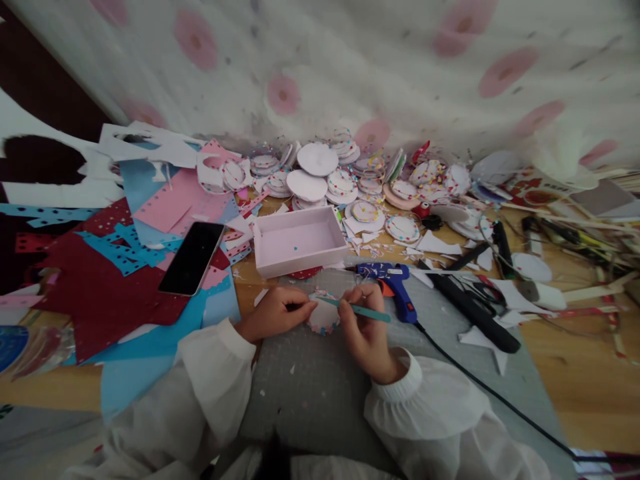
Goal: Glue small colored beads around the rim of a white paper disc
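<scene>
My right hand (367,330) is closed round a thin teal tool (361,310), its tip pointing left over a small round scalloped paper disc (323,319) on the grey cutting mat (310,387). My left hand (274,313) rests on the mat with its fingers curled, pinching the disc's left edge. Both arms wear white sleeves.
A shallow white box (297,241) stands just beyond the hands. A blue glue gun (393,283) with a black cord lies to the right, beside scissors and a long black tool (470,308). A phone (192,258) lies on red, blue and pink paper sheets at left. Several decorated discs pile up at the back.
</scene>
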### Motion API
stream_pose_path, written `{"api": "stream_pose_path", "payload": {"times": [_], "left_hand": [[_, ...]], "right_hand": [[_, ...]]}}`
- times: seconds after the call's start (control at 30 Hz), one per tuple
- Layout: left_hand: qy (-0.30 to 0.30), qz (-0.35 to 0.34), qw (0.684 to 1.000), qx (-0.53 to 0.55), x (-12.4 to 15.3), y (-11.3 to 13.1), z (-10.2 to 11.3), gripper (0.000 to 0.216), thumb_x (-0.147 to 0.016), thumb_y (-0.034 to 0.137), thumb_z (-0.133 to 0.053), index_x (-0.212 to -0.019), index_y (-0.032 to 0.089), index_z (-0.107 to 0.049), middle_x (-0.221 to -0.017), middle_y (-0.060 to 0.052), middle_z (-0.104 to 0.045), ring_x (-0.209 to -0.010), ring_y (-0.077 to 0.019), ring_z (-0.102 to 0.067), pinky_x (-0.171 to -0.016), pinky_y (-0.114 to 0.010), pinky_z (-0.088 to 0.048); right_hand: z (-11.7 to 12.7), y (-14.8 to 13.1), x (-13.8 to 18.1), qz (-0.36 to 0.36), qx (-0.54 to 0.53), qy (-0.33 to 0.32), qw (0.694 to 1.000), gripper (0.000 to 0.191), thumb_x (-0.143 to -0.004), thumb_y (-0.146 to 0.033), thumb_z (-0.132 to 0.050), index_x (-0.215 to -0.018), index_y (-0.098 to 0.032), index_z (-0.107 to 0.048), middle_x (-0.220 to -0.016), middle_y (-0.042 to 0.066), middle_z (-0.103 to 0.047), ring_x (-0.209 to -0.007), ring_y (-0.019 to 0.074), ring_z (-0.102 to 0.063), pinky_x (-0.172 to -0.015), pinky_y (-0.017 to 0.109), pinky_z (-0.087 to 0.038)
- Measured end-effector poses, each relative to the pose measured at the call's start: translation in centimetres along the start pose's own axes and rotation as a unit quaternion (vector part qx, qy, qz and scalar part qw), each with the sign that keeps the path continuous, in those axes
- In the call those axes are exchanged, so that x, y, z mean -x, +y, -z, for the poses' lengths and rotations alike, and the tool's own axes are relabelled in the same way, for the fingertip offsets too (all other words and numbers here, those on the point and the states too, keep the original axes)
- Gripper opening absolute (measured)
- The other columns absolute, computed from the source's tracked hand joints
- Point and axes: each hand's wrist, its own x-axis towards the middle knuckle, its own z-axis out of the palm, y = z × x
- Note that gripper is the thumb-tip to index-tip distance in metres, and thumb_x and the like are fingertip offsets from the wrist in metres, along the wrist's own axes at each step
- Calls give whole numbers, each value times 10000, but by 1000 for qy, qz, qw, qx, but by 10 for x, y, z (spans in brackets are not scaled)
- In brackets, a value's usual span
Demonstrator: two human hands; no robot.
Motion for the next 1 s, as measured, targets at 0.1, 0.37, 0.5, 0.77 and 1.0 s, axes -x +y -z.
{"api": "stream_pose_path", "payload": {"times": [0.1, 0.37, 0.5, 0.77, 1.0], "left_hand": [[4, -6, 1000, -4, 0, -1, 0, 383, -896, 270, -507, -532, 158, -547, -525, 12, -519, -517, -101, -461, -528, -214, -337], [7, -24, 1000, -16, 0, -3, -2, 386, -905, 262, -495, -538, 146, -530, -524, 28, -499, -515, -86, -447, -528, -198, -342], [11, -37, 999, -20, 0, -5, -1, 384, -910, 253, -486, -545, 141, -523, -529, 33, -497, -514, -78, -451, -524, -189, -344], [59, -29, 998, -27, 2, -7, -3, 405, -895, 322, -533, -530, 148, -536, -507, 24, -511, -503, -91, -471, -506, -206, -347], [255, 6, 966, 47, 8, -3, -1, 333, -951, 306, -417, -1223, 153, -535, -658, 15, -579, -551, -107, -498, -545, -212, -382]], "right_hand": [[0, -1, 1, -3, -8, 0, 1000, 76, -921, -237, -484, -893, -245, -414, -805, -12, -441, -683, 129, -464, -588, 252, -418], [0, -1, 0, 3, 0, -7, 1000, 74, -915, -206, -496, -910, -243, -432, -810, -13, -452, -692, 125, -471, -607, 250, -420], [3, -2, 1, 9, -6, 9, 1000, 73, -915, -205, -498, -901, -243, -437, -798, -14, -447, -665, 120, -452, -578, 240, -400], [14, -2, -7, -31, -125, 100, 987, 136, -872, -259, -590, -887, -246, -455, -719, -51, -423, -556, 87, -416, -512, 215, -350], [25, 2, -26, -38, -153, 137, 978, 165, -846, -320, -637, -903, -238, -506, -619, -60, -503, -539, 102, -471, -513, 218, -377]]}}
